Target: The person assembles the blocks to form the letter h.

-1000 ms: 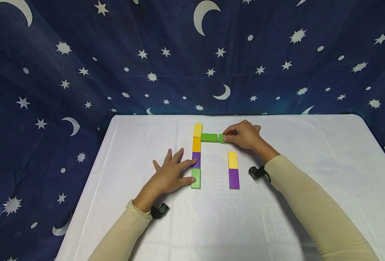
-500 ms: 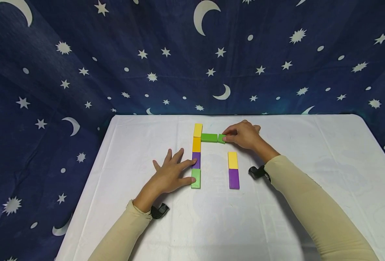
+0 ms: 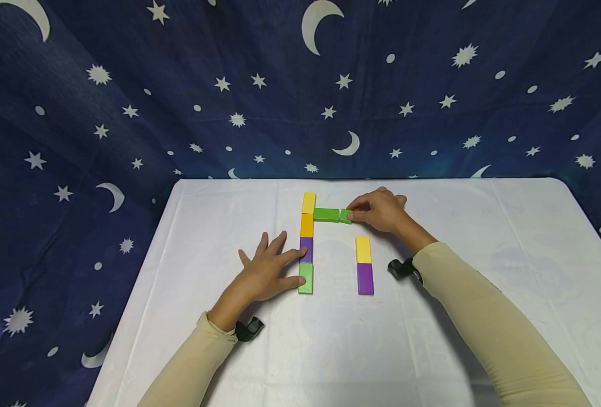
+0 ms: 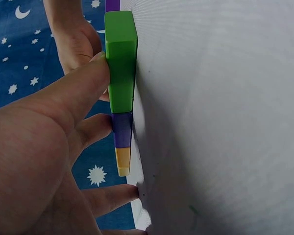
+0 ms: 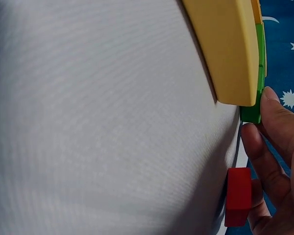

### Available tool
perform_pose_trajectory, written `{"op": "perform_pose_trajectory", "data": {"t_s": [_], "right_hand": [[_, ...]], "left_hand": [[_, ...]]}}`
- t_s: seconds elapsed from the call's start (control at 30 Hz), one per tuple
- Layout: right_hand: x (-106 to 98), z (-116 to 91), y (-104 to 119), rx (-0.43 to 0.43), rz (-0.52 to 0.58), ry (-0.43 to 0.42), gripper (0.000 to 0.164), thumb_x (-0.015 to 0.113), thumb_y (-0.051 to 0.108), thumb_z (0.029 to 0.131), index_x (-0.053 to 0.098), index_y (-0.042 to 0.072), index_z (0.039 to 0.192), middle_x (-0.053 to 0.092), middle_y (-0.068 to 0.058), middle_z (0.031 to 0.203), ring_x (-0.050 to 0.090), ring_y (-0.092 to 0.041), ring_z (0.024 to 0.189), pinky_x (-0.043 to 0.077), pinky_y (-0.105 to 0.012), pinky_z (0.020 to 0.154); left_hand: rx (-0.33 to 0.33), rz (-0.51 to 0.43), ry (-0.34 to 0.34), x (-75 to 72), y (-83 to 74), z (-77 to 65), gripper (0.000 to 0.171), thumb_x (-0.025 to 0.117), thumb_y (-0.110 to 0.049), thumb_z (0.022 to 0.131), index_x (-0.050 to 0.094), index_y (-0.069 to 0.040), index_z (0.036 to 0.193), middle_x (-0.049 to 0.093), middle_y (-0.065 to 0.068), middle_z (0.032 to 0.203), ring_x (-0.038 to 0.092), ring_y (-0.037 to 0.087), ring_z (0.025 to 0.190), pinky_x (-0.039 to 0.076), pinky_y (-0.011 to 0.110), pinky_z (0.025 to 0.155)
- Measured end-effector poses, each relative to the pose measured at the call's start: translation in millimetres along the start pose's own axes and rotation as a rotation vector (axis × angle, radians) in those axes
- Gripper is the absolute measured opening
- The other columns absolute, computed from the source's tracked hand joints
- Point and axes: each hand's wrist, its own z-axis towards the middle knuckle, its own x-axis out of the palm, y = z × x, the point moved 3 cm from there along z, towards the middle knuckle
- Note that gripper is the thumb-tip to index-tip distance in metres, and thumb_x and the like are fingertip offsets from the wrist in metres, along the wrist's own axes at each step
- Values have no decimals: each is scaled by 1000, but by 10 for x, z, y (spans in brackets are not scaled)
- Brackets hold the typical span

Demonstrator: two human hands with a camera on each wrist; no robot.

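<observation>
Blocks lie end to end in a column: yellow point(image 3: 308, 203), orange point(image 3: 307, 225), purple point(image 3: 305, 249) and light green point(image 3: 306, 274). My left hand point(image 3: 262, 274) spreads its fingers beside it, index finger touching the purple block and thumb touching the light green one. A green block point(image 3: 327, 215) extends rightward from the column's upper part. Just past its right end, my right hand point(image 3: 383, 211) pinches another green block point(image 5: 251, 113) between thumb and index finger. By that hand's other fingers is a red block point(image 5: 238, 197); whether they hold it cannot be told.
Right of the column, a yellow block point(image 3: 363, 250) and a purple block point(image 3: 365, 279) form a shorter row on the white-covered table point(image 3: 341, 350). Behind the table hangs a dark blue cloth point(image 3: 280, 56) with moons and stars.
</observation>
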Motion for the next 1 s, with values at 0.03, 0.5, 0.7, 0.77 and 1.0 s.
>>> {"op": "perform_pose_trajectory", "data": {"t_s": [0.03,0.5,0.7,0.77,1.0], "right_hand": [[0,-1,1,1,0,1,25,79,36,90,81,24,111,79,0,106,52,-28,114,24,-60,89],[-26,-4,-27,-3,54,-39,26,77,35,92,79,23,115,74,-2,93,53,-25,99,28,-58,85],[-139,-12,-94,18,122,-91,28,72,27,97,76,15,121,77,-8,108,57,-29,102,38,-58,96],[-188,-17,-122,24,124,-104,28,70,25,98,75,13,122,75,-11,113,58,-31,105,43,-54,98],[-301,-24,-270,57,67,-94,30,71,26,96,75,9,120,74,-15,114,60,-33,105,48,-50,96]], "left_hand": [[0,0,1,0,0,0,68,71,-59,89,50,-40,150,21,12,171,6,53,155,4,92,100],[-2,-4,9,1,1,-10,68,71,-59,89,49,-41,151,19,11,171,5,52,156,4,93,99],[3,-1,2,4,4,-14,67,71,-59,89,50,-40,150,20,12,171,6,53,156,5,93,99],[5,-2,0,4,5,-15,67,71,-59,89,50,-40,150,20,12,171,6,53,155,5,93,99],[5,1,-2,2,6,-11,68,71,-59,89,50,-39,150,20,12,171,6,53,156,5,93,99]]}}
